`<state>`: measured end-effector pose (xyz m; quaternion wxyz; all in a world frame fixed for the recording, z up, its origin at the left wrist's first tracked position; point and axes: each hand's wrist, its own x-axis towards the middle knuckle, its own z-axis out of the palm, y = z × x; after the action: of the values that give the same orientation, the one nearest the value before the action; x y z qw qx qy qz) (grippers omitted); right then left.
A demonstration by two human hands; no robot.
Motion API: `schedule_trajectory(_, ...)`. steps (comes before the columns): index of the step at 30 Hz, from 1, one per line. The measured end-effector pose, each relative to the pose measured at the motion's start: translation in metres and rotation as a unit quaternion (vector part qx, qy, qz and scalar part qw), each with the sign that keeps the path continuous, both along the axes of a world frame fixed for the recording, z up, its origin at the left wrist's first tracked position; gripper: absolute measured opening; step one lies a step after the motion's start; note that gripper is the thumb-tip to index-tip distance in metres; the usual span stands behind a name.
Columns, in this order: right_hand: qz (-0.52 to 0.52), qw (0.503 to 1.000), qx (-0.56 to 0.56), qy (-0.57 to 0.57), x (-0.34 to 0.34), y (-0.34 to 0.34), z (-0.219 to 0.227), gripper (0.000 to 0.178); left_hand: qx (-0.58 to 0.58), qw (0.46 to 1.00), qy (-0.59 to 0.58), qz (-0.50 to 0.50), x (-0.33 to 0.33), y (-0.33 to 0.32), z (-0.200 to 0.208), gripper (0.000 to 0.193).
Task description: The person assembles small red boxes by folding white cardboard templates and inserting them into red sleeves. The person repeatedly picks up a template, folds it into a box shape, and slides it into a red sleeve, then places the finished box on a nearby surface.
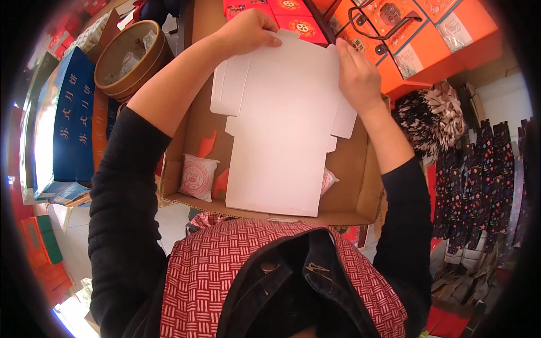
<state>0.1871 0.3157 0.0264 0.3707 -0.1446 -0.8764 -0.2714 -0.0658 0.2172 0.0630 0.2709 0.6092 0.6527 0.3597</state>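
Observation:
A flat white cardboard box blank [282, 129] with side flaps and tabs is spread in front of me, its plain face up. My left hand [253, 32] grips its far left corner, thumb on top and fingers curled. At the far right edge, my right hand [359, 78] holds the blank with its fingers close together; the thumb is hidden. Beneath lies a large open brown carton [352, 194]. Inside it, a white paper-wrapped packet with a red round print [198, 177] sits at the left. Another packet [329, 180] shows partly at the right, beside orange-red card pieces [207, 144].
Orange gift boxes [420, 34] with dark handles stand at the far right, red boxes [301, 27] beside them. To the left are a round brown tub [127, 62] and a blue box [70, 121]. Dark flower-patterned strips [473, 186] lie right.

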Motion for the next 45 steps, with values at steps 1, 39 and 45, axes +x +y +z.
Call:
schedule_trajectory(1,-0.005,1.000,-0.003,0.004,0.000,-0.002,-0.002,0.033,0.000,1.000,-0.010,0.000,-0.001,0.001,-0.001,0.026)
schedule_trajectory(39,0.068,0.738,-0.671,0.026,0.018,-0.004,0.029,0.030,0.076,0.996,0.037,0.010,0.015,-0.029,-0.008,0.024)
schedule_trajectory(45,0.107,0.871,-0.459,0.140,0.030,0.015,0.050,0.034,0.339,0.891,0.292,0.072,-0.008,-0.017,-0.018,0.032)
